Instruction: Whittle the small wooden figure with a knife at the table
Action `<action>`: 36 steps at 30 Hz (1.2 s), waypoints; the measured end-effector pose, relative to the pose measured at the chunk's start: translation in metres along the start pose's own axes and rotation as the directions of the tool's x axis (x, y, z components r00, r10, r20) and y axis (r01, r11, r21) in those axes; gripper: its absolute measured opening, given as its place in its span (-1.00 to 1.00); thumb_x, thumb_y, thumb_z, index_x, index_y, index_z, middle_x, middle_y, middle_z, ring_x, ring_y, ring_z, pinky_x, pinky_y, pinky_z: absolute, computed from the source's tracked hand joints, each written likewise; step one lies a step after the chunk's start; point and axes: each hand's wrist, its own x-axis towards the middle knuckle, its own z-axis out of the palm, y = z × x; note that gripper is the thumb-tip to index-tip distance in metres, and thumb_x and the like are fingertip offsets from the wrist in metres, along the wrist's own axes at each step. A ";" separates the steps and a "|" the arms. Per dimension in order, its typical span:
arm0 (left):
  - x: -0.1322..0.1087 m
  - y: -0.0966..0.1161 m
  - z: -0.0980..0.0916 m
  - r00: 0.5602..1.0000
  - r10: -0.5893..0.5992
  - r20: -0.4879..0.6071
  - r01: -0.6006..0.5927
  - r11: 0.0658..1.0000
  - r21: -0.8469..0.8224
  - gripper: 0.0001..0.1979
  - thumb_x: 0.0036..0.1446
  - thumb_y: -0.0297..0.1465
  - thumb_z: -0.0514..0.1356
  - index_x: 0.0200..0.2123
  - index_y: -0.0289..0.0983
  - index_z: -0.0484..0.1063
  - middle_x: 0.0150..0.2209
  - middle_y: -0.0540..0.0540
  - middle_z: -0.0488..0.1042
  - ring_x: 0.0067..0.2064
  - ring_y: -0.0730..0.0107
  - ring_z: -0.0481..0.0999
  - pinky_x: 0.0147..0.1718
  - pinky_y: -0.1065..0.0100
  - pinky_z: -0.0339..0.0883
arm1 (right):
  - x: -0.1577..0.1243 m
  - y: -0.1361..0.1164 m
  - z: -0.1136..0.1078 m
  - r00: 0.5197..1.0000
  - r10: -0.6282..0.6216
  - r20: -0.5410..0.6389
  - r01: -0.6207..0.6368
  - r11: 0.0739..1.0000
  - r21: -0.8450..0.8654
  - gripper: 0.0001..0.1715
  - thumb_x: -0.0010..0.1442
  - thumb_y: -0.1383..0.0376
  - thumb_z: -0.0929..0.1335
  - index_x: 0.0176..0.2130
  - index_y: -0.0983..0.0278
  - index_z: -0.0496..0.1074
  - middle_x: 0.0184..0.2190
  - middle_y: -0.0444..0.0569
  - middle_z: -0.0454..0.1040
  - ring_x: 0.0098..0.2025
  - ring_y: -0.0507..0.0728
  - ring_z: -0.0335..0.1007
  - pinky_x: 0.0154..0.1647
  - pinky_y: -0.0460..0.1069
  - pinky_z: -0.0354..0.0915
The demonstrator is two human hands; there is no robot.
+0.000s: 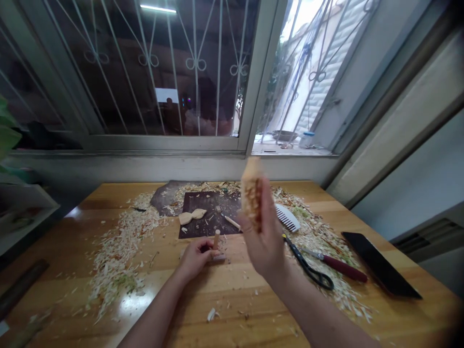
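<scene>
My right hand [266, 241] is raised over the middle of the table, its fingers closed round a carved wooden piece [250, 188] with a pointed top and a rough, gouged face; motion blurs it. My left hand [197, 258] rests low on the table with bent fingers. Its fingertips close on a short wooden stick [216, 238] that stands upright, its lower end hidden. Under those fingers lies a flat pale bar [219, 258]. Beyond them, a wooden-handled carving tool [232, 222] and a pale carved wooden piece [192, 216] lie on a dark mat [210, 227].
Wood shavings [119, 249] are heaped at left, back and right. To the right lie a white comb [288, 218], black-handled scissors [308, 266], a red-handled knife [344, 268] and a flat black object [380, 264]. A barred window [163, 142] stands behind the table.
</scene>
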 end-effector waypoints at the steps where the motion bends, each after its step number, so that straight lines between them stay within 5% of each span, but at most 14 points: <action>1: 0.000 0.000 0.000 1.000 0.015 0.013 -0.015 1.000 -0.016 -0.89 -0.17 -0.41 0.26 -0.54 -0.33 0.40 -0.53 0.02 0.41 -0.46 0.46 0.34 -0.43 0.46 0.17 | -0.001 0.001 0.003 0.992 0.043 0.117 -0.039 0.999 -0.037 -0.29 0.19 0.25 0.18 0.26 0.19 -0.17 0.22 0.06 0.04 0.19 0.25 0.05 0.09 0.19 0.12; 4: 0.000 0.001 -0.002 0.999 0.036 0.030 -0.034 0.999 -0.042 -0.88 -0.16 -0.40 0.26 -0.56 -0.32 0.39 -0.54 0.03 0.40 -0.46 0.47 0.33 -0.42 0.46 0.17 | 0.000 0.004 0.008 0.863 0.147 0.484 -0.095 0.987 -0.130 -0.38 0.16 0.25 0.22 0.20 0.22 0.07 0.08 0.09 0.29 0.01 0.29 0.29 -0.03 0.20 0.24; 6: -0.001 0.001 -0.002 1.000 0.015 0.016 -0.015 0.999 -0.030 -0.88 -0.17 -0.39 0.27 -0.55 -0.33 0.40 -0.53 0.02 0.42 -0.45 0.45 0.34 -0.42 0.46 0.17 | 0.004 0.003 0.006 0.907 0.109 0.407 -0.076 0.993 -0.095 -0.37 0.18 0.23 0.20 0.21 0.25 0.03 0.12 0.10 0.22 0.08 0.26 0.22 0.03 0.16 0.19; 8: -0.001 0.001 -0.002 1.000 -0.003 0.002 0.003 1.000 -0.020 -0.87 -0.19 -0.39 0.27 -0.54 -0.33 0.41 -0.52 0.00 0.43 -0.44 0.44 0.36 -0.41 0.45 0.18 | 0.007 -0.001 0.004 0.985 0.047 0.167 -0.039 0.998 -0.055 -0.33 0.22 0.21 0.16 0.25 0.27 -0.12 0.22 0.09 0.05 0.18 0.20 0.06 0.10 0.11 0.11; 10: -0.002 0.002 -0.001 1.000 0.007 -0.002 -0.007 1.000 -0.020 -0.88 -0.18 -0.39 0.26 -0.54 -0.33 0.41 -0.53 0.00 0.43 -0.45 0.44 0.36 -0.41 0.44 0.18 | 0.007 -0.005 0.004 0.990 0.045 0.130 -0.034 0.995 -0.090 -0.30 0.21 0.21 0.17 0.26 0.26 -0.15 0.22 0.11 0.02 0.17 0.21 0.07 0.07 0.11 0.13; 13: -0.002 0.005 -0.001 1.000 0.028 -0.001 -0.028 0.999 -0.019 -0.88 -0.17 -0.39 0.25 -0.56 -0.34 0.41 -0.54 0.01 0.42 -0.45 0.44 0.34 -0.42 0.44 0.18 | 0.007 -0.008 0.003 0.865 0.158 0.477 -0.079 0.980 -0.181 -0.35 0.11 0.24 0.26 0.19 0.19 0.10 0.07 0.12 0.28 -0.01 0.27 0.29 -0.05 0.14 0.21; 14: -0.002 0.006 -0.001 1.000 0.024 -0.003 -0.024 1.000 -0.012 -0.88 -0.17 -0.38 0.25 -0.56 -0.34 0.41 -0.55 0.01 0.42 -0.45 0.44 0.34 -0.43 0.43 0.18 | 0.007 -0.007 0.002 0.815 0.183 0.549 -0.121 0.982 -0.148 -0.37 0.09 0.24 0.28 0.16 0.17 0.16 0.04 0.09 0.32 -0.06 0.25 0.33 -0.08 0.13 0.22; 16: -0.003 0.006 -0.001 1.000 0.009 -0.008 -0.009 1.000 0.004 -0.86 -0.17 -0.37 0.26 -0.55 -0.33 0.42 -0.53 0.00 0.44 -0.44 0.42 0.35 -0.42 0.43 0.19 | 0.007 -0.004 -0.001 0.792 0.205 0.575 -0.310 0.946 0.090 -0.38 0.08 0.23 0.29 0.15 0.10 0.16 0.05 0.02 0.31 -0.20 0.15 0.38 -0.21 0.05 0.28; 18: -0.003 0.007 -0.001 1.000 0.008 -0.010 -0.008 1.000 0.023 -0.86 -0.16 -0.35 0.25 -0.54 -0.33 0.43 -0.51 -0.01 0.46 -0.42 0.40 0.38 -0.41 0.42 0.20 | 0.004 0.000 -0.004 0.785 0.227 0.577 -0.541 0.704 0.460 -0.37 0.11 0.19 0.26 0.16 0.06 0.09 0.06 -0.01 0.28 -0.43 0.01 0.35 -0.43 -0.04 0.29; 20: -0.004 0.006 0.000 1.000 0.016 -0.002 -0.016 0.999 0.030 -0.85 -0.14 -0.34 0.24 -0.52 -0.33 0.43 -0.50 -0.01 0.47 -0.42 0.39 0.39 -0.40 0.42 0.20 | -0.003 0.006 -0.001 0.749 0.232 0.621 -0.663 0.282 0.694 -0.43 0.14 0.16 0.22 0.15 0.09 0.09 -0.01 0.00 0.34 -0.62 -0.10 0.18 -0.60 -0.12 0.21; 22: -0.005 0.007 0.002 1.000 0.018 -0.016 -0.018 0.999 0.051 -0.85 -0.12 -0.34 0.23 -0.51 -0.32 0.44 -0.50 -0.01 0.47 -0.43 0.39 0.38 -0.41 0.42 0.20 | -0.013 0.012 0.006 0.722 0.227 0.654 -0.657 -0.073 0.751 -0.52 0.15 0.14 0.21 0.06 0.19 0.23 -0.13 0.03 0.41 -0.68 -0.13 0.06 -0.66 -0.16 0.13; 24: -0.006 0.007 0.004 0.998 0.017 -0.066 -0.010 0.993 0.115 -0.85 -0.10 -0.33 0.21 -0.48 -0.32 0.44 -0.49 -0.02 0.47 -0.44 0.38 0.38 -0.41 0.41 0.19 | -0.024 0.019 0.016 0.701 0.246 0.669 -0.610 -0.278 0.742 -0.57 0.15 0.11 0.21 -0.07 0.30 0.34 -0.24 0.07 0.45 -0.68 -0.13 0.04 -0.69 -0.19 0.08; 29: -0.012 0.010 0.009 0.979 0.073 -0.192 -0.012 0.953 0.301 -0.81 -0.02 -0.28 0.15 -0.37 -0.27 0.45 -0.42 -0.05 0.48 -0.39 0.31 0.39 -0.36 0.36 0.20 | -0.035 0.027 0.031 0.676 0.268 0.686 -0.549 -0.439 0.712 -0.57 0.12 0.08 0.25 -0.19 0.36 0.39 -0.31 0.13 0.46 -0.64 -0.08 0.13 -0.72 -0.20 0.09; 36: -0.016 0.016 0.013 0.974 0.107 -0.199 -0.017 0.913 0.407 -0.75 0.00 -0.24 0.12 -0.28 -0.25 0.43 -0.41 -0.06 0.45 -0.41 0.33 0.38 -0.41 0.39 0.19 | -0.036 0.026 0.030 0.720 0.257 0.644 -0.528 -0.398 0.750 -0.60 0.13 0.14 0.19 -0.23 0.36 0.41 -0.27 0.10 0.47 -0.59 -0.05 0.19 -0.65 -0.17 0.15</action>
